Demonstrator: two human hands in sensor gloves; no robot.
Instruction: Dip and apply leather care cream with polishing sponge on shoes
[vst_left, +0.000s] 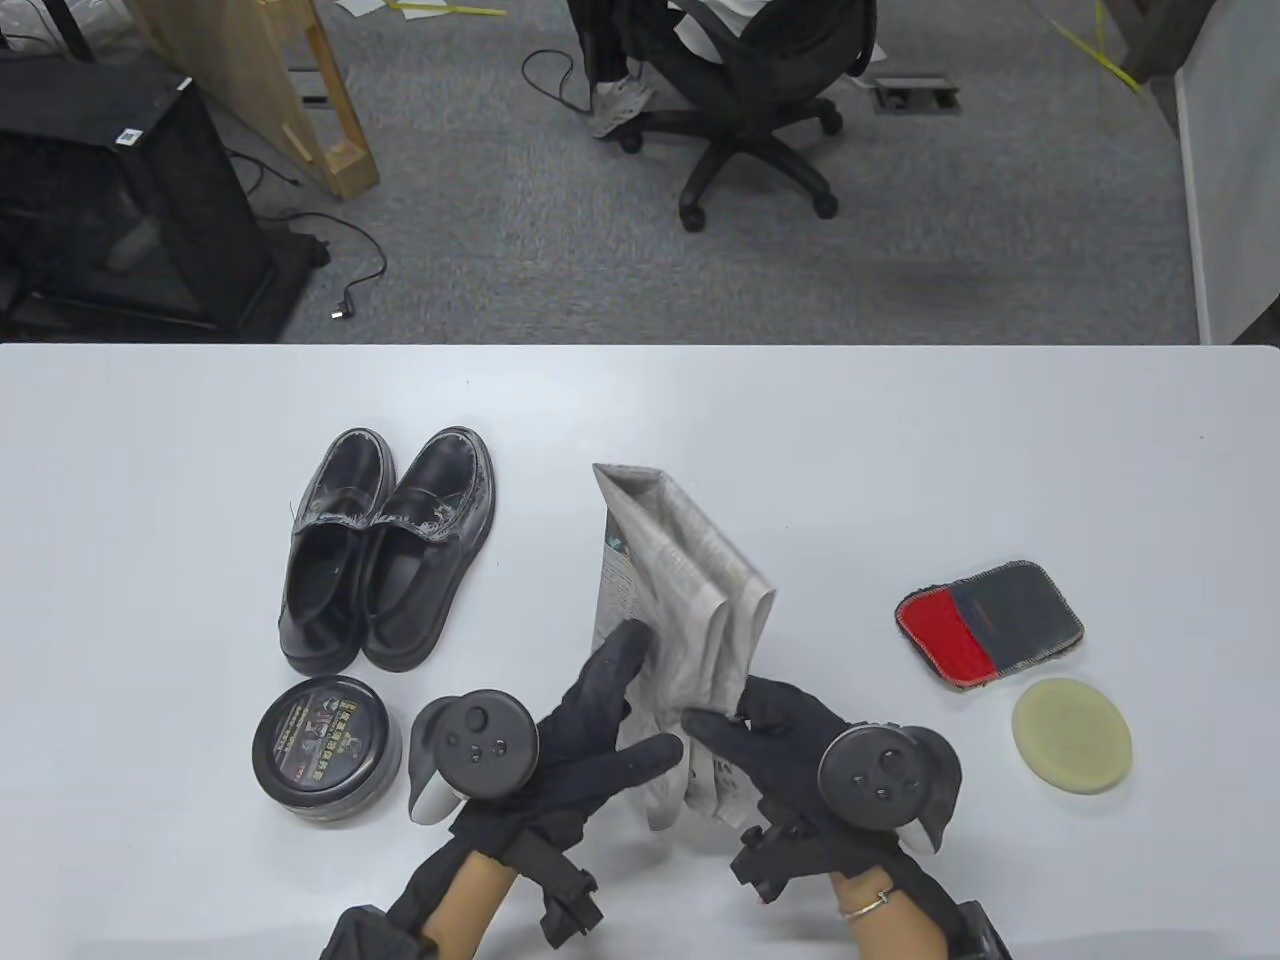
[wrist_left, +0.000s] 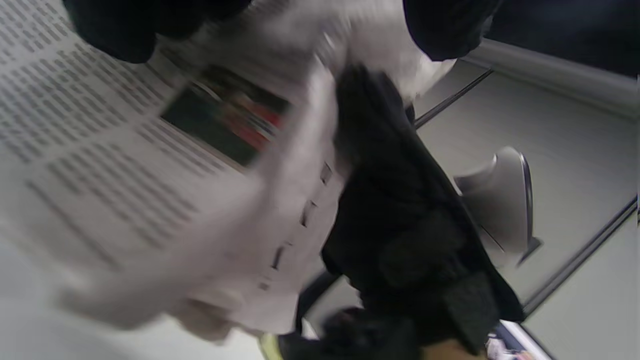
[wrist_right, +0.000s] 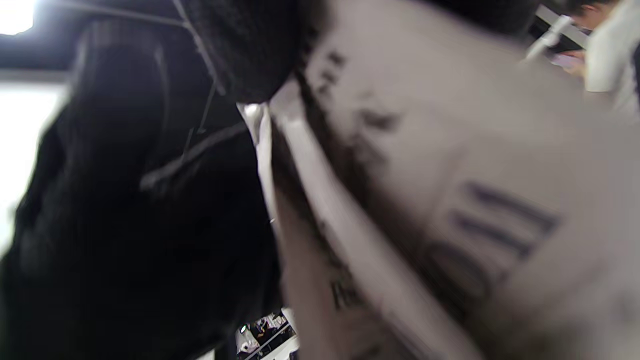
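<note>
A folded newspaper (vst_left: 670, 590) is held up off the table between both hands. My left hand (vst_left: 600, 720) holds its left side, fingers spread along the paper. My right hand (vst_left: 745, 725) grips its lower right part. The paper fills the left wrist view (wrist_left: 125, 165) and the right wrist view (wrist_right: 450, 200), both blurred. A pair of black leather shoes (vst_left: 385, 545) lies at the left, toes away from me. A closed round black tin of cream (vst_left: 325, 745) sits in front of them. A pale round polishing sponge (vst_left: 1072, 736) lies at the right.
A red and grey cloth pad (vst_left: 988, 622) lies just beyond the sponge. The white table (vst_left: 900, 450) ends at its far edge, with grey carpet, an office chair (vst_left: 760, 110) and a black cabinet beyond.
</note>
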